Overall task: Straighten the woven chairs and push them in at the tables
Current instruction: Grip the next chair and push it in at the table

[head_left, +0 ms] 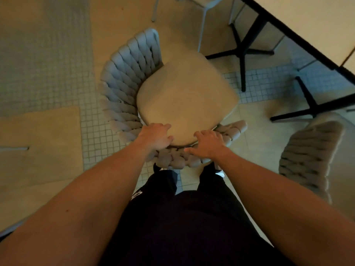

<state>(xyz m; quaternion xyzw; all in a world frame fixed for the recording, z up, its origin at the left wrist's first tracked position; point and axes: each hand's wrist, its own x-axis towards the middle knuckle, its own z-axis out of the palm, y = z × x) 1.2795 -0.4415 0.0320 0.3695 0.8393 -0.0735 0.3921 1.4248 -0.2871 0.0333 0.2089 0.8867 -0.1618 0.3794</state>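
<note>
Directly below the camera are the person's dark trousers (182, 217), standing on a floor (57, 141) of beige slabs and patches of small pale square tiles.

Just ahead of the legs stands the grey woven-rope chair with a beige seat cushion (123, 77). Its curved back wraps round the near and left sides of the cushion, and the seat faces away to the upper right. Both bare forearms reach forward to it. The left hand (155, 136) lies over the top of the woven back, fingers curled over the rim toward the cushion, gripping it. The right hand (207, 144) rests on the same rim just beside it, fingers bent over the rope and thumb spread out to the left.

To the right of the right hand, a second grey woven chair (309, 156) stands apart.

Beyond the hands, up and to the right, a pale-topped table with a dark edge (307, 22) stands on black cross-shaped legs, well apart from the held chair. White chair legs (203, 18) show at the top.
</note>
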